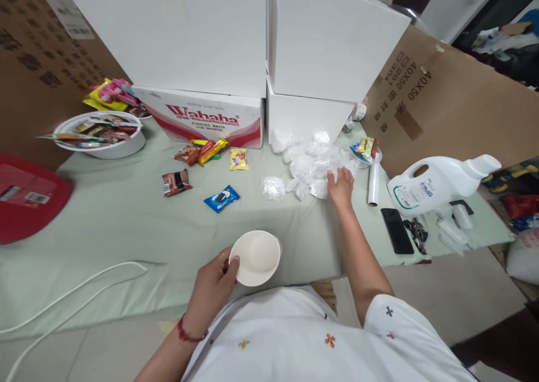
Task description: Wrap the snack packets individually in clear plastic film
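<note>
My left hand (214,283) grips a white paper bowl (259,253) by its rim, thumb inside; the bowl looks empty and is held tilted near the table's front edge. My right hand (342,188) reaches to the front right side of a heap of clear plastic-wrapped bundles (309,160), its thumb and fingers apart at the plastic. Whether it presses on a bundle cannot be made out. One flat wrapped bundle (273,187) lies at the heap's left. Further left are a blue snack packet (222,199), a yellow packet (239,159) and a brown packet (176,183).
White boxes (219,121) stand along the back. A white basin (126,141) of snacks and a red lid (31,199) are left. A plastic roll (373,184), detergent bottle (433,185), phone (397,231) and keys (416,233) lie right. A white cable (84,281) crosses the front left.
</note>
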A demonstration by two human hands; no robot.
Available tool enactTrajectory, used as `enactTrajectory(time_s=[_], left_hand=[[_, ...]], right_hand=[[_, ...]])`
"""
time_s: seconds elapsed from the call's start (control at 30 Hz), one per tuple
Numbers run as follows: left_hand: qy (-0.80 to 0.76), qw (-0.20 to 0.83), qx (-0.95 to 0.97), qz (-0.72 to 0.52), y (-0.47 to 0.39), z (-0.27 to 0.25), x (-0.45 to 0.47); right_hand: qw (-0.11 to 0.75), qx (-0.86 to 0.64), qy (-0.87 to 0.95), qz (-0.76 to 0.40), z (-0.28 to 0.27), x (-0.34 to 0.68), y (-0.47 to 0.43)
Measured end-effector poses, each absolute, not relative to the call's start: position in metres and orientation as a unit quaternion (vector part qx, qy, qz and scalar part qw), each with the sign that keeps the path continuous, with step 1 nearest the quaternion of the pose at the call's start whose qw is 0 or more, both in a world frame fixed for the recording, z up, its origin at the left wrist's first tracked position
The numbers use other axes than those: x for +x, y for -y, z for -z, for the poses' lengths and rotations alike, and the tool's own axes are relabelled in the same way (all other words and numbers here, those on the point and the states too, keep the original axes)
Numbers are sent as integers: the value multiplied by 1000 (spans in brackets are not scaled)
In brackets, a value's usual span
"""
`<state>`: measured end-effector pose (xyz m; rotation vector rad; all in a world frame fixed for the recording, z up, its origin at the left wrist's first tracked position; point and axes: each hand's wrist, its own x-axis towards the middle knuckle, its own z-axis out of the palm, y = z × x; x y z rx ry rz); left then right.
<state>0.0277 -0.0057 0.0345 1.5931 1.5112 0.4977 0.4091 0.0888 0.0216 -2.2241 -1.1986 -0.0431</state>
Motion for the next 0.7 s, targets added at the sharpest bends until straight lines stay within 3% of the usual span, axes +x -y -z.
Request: enactTrajectory(time_s=[0.13,0.3,0.37,0.5,0.7], left_hand=[[-582,456,646,-188,-2,-39,47],[-512,494,683,-168,-8,-44,83],[-505,499,682,-175,-8,-44,92],[-498,522,651,-237,-6,-43,92],[-575,419,660,-242,-7,-16,44]], right_hand=[[389,-708,589,-1,-50,375,6],[225,-508,814,-170,-56,325,83],[194,-518,812,-186,-52,321,90],[255,-579,755,-175,-46,344,86],[273,-786,554,28,-44,428,60]])
